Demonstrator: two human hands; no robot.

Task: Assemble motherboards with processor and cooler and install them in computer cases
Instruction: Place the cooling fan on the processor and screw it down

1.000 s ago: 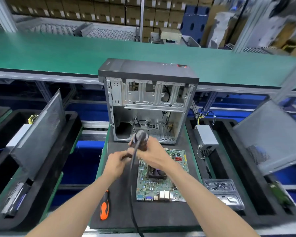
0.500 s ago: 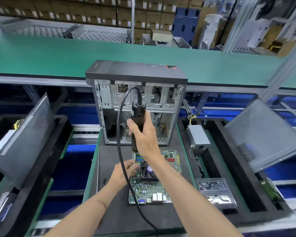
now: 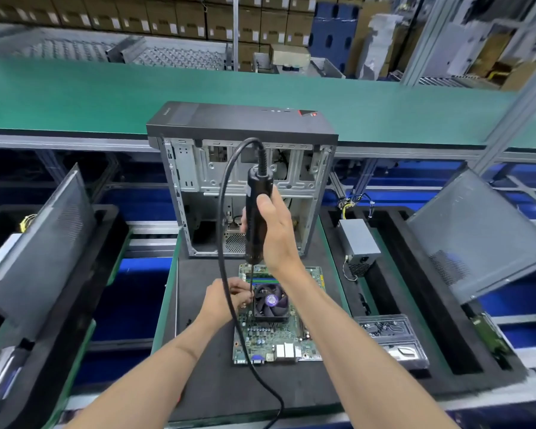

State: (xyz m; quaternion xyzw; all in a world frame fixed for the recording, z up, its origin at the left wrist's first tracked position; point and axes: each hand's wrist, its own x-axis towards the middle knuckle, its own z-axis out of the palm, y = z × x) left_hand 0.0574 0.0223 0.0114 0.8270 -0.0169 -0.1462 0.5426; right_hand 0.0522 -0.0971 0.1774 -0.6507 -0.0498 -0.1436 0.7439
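A green motherboard lies flat on the black foam mat, with a black fan cooler mounted near its far end. My right hand grips a black electric screwdriver held upright, its thin bit pointing down at the cooler's left edge. My left hand sits at that same edge, fingertips pinching around the bit's tip. Behind the board stands an open computer case, its bare metal interior facing me. The screwdriver's black cable loops over my left wrist toward me.
A grey power supply and a clear plastic parts tray lie in the black foam to the right. Grey case side panels lean at the left and right. A green conveyor belt runs behind the case.
My right hand has raised the screwdriver from a low tilted hold to upright over the cooler. My left hand moved from the tool's lower end down to the cooler's left edge.
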